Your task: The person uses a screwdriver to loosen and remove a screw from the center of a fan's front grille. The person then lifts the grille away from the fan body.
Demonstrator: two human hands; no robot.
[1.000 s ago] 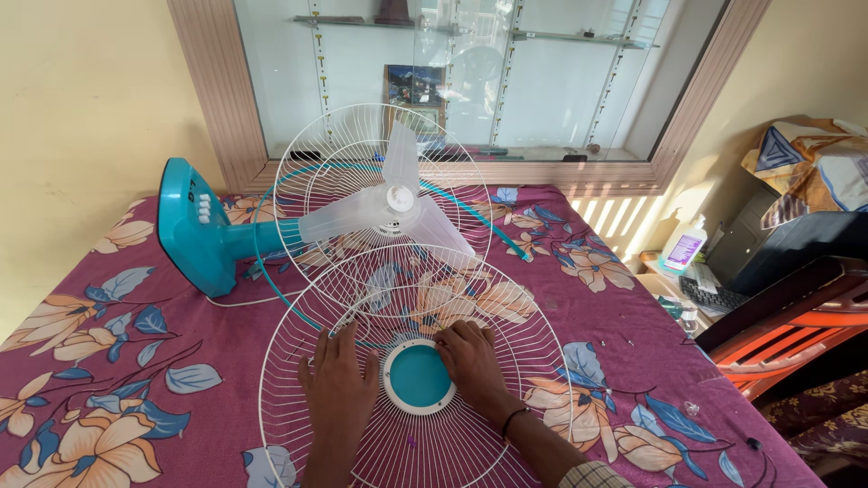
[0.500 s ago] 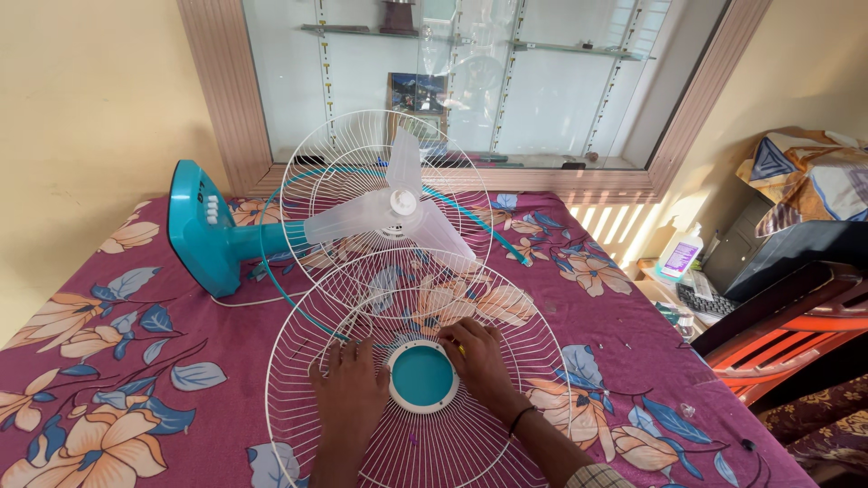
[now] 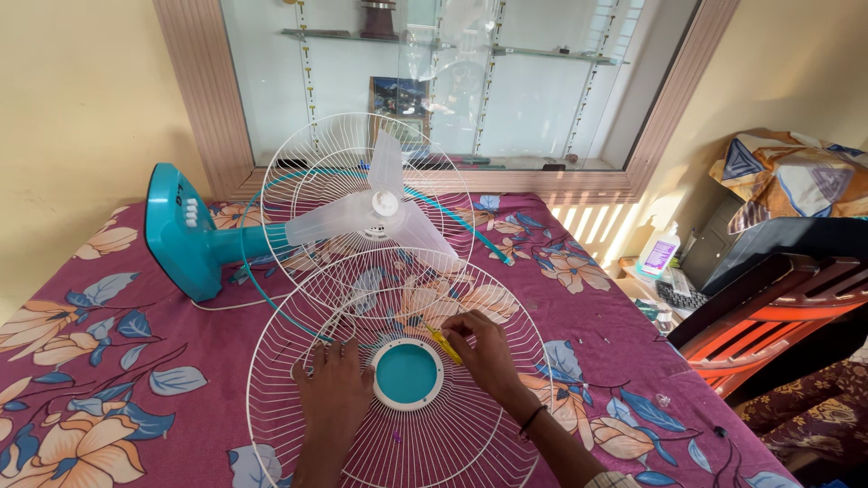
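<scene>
Since the earlier frames the right hand (image 3: 479, 351) has lifted off the wire and curled its fingers; a thin yellow tool (image 3: 444, 344) now shows under its fingertips, which was not visible a second ago. The left hand (image 3: 333, 391) has stayed almost where it was.

Front fan guard (image 3: 398, 370): white wire, round, lying flat on the table (image 3: 108, 361), near edge toward the person. Teal hub disc (image 3: 404, 373) with white ring at its centre.

Left hand: palm down, fingers spread flat on the guard wires just left of the hub disc, pressing rather than gripping; nothing enclosed in it.

Right hand: just right of and above the hub disc, fingers pinched closed around the yellow tool, which angles down toward the upper right rim of the disc. Whether the tip touches the ring I cannot tell. Dark band on the right wrist.

Beyond the guard: the fan body lies on its side, teal base (image 3: 176, 230) at left with white buttons, rear guard (image 3: 366, 199) standing upright with translucent blades (image 3: 375, 212) mounted in it. Far edge of the front guard overlaps the lower part of the rear guard. A teal rim band (image 3: 271, 298) curves between them.

Table covering: maroon cloth with floral print. White bottle (image 3: 658, 248) on a low surface at right, well apart from the hands; red chair (image 3: 768, 312) beside it.
</scene>
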